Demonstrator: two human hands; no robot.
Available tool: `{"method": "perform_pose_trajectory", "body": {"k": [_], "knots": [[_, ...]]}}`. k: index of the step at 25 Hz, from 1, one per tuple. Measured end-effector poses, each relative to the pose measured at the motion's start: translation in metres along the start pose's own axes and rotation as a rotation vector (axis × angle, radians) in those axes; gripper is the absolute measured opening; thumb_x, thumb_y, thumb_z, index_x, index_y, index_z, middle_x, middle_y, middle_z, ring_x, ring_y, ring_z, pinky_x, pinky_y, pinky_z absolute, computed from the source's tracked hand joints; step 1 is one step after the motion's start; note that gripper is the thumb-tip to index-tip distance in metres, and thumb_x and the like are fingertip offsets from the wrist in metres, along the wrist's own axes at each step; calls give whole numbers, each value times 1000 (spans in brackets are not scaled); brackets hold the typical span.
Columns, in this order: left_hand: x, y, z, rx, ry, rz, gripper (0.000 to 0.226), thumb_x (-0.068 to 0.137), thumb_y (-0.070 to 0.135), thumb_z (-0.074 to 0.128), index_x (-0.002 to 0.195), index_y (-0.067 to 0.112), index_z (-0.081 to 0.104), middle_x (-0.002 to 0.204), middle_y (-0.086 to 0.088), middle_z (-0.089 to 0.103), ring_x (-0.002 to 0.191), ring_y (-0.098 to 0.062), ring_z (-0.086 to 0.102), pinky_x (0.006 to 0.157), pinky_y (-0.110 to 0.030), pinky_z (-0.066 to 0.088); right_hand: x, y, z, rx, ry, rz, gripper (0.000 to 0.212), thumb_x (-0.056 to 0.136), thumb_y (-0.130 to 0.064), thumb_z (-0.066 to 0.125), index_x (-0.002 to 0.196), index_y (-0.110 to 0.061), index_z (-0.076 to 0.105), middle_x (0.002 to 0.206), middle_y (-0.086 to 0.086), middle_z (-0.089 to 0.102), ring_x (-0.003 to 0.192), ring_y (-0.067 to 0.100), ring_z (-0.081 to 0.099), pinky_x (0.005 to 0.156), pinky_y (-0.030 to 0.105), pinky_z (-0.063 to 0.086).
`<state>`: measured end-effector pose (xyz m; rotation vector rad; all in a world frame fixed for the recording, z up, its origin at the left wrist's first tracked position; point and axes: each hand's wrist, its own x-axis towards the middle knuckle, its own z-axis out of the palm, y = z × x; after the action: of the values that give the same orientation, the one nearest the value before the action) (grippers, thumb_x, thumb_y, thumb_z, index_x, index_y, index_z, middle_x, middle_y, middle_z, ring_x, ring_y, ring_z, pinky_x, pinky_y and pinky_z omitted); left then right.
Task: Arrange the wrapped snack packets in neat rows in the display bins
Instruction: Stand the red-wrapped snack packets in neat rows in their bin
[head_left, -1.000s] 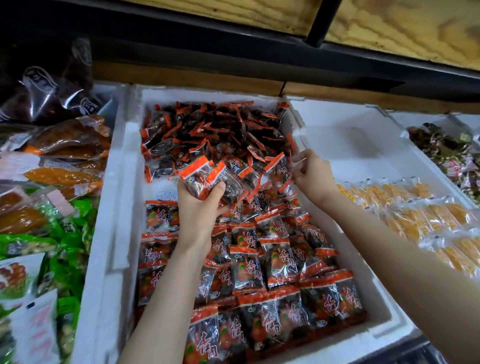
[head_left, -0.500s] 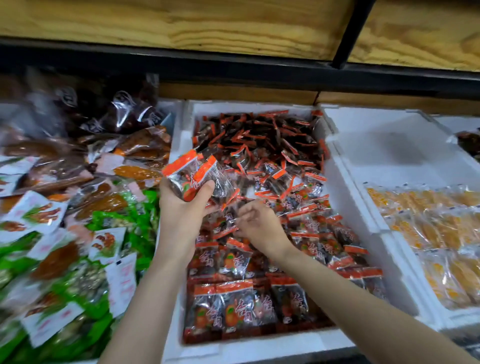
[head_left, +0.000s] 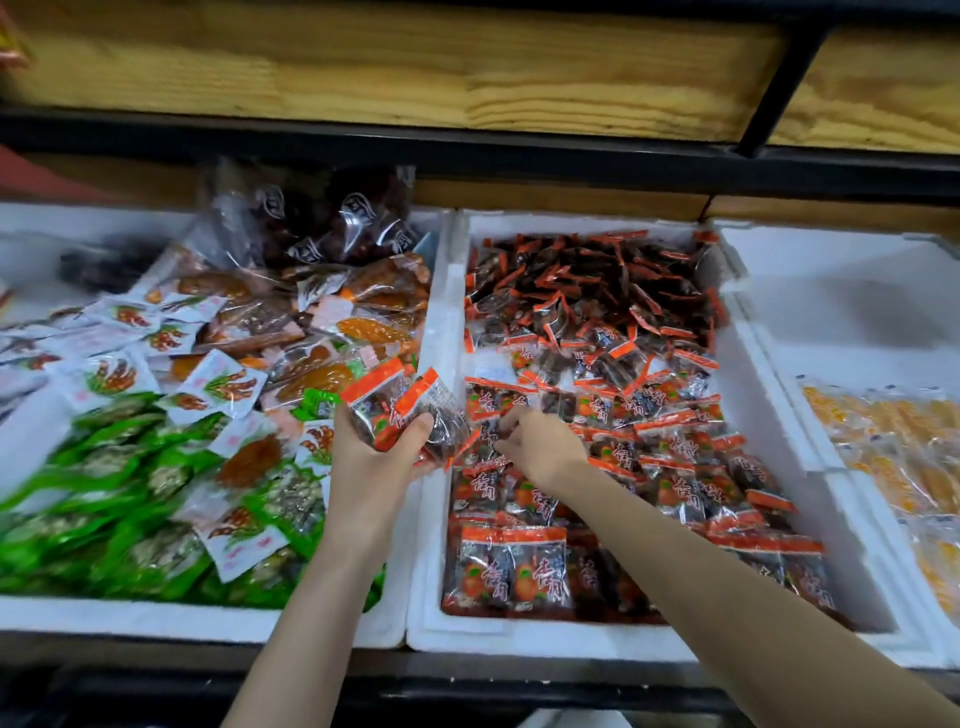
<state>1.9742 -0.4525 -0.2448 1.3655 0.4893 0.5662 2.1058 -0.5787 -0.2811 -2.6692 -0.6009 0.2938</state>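
Observation:
A white foam bin (head_left: 441, 332) in the middle holds dark snack packets with orange-red tops. Those at the front lie in rows (head_left: 511, 566); those at the back form a loose heap (head_left: 587, 280). My left hand (head_left: 371, 457) grips a small bunch of these packets (head_left: 402, 410) over the bin's left wall. My right hand (head_left: 540, 447) reaches into the bin just right of that bunch, fingers curled down onto a packet in the rows (head_left: 488, 436); whether it pinches the packet is hidden.
A left bin (head_left: 130, 618) holds mixed green, white and brown packets. On the right, another foam bin (head_left: 841, 332) has yellow packets (head_left: 883, 441) at its front. A wooden shelf board with a black frame (head_left: 467, 150) runs overhead.
The view has swung left. My right hand came from the bin's right wall to the rows beside my left hand. The left hand still holds its bunch, now over the bin's left wall.

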Motion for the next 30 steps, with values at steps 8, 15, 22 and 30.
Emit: {"method": "perform_pose_trajectory", "body": {"k": [8, 15, 22, 30], "knots": [[-29, -9, -7, -40, -82, -130, 31, 88, 5, 64, 115, 16, 54, 102, -4, 69, 86, -14, 70, 56, -22, 55, -77, -29, -20, 750, -189, -192, 34, 93, -26, 55, 122, -8, 55, 103, 5, 63, 88, 15, 63, 66, 22, 53], [-48, -8, -16, -135, -141, -155, 39, 89, 20, 65, 126, 23, 51, 112, 0, 68, 92, -14, 70, 61, -30, 58, -93, -12, -32, 713, -115, -105, 15, 86, -28, 66, 87, -15, 59, 86, -2, 65, 71, 3, 60, 71, 17, 47], [-54, -8, -30, -119, -123, -147, 40, 89, 18, 64, 126, 21, 49, 116, -7, 65, 98, -22, 68, 63, -34, 59, -61, -1, -4, 138, 22, -179, 22, 87, -23, 65, 107, -18, 58, 104, -3, 57, 95, 15, 59, 83, 23, 50], [-61, -11, -39, -99, -107, -141, 31, 90, 14, 62, 102, 37, 46, 112, -3, 63, 98, -22, 67, 59, -29, 58, -51, -5, 5, 80, -112, -200, 57, 86, -16, 67, 137, -20, 43, 140, 6, 38, 115, 18, 50, 99, 27, 40]]}}
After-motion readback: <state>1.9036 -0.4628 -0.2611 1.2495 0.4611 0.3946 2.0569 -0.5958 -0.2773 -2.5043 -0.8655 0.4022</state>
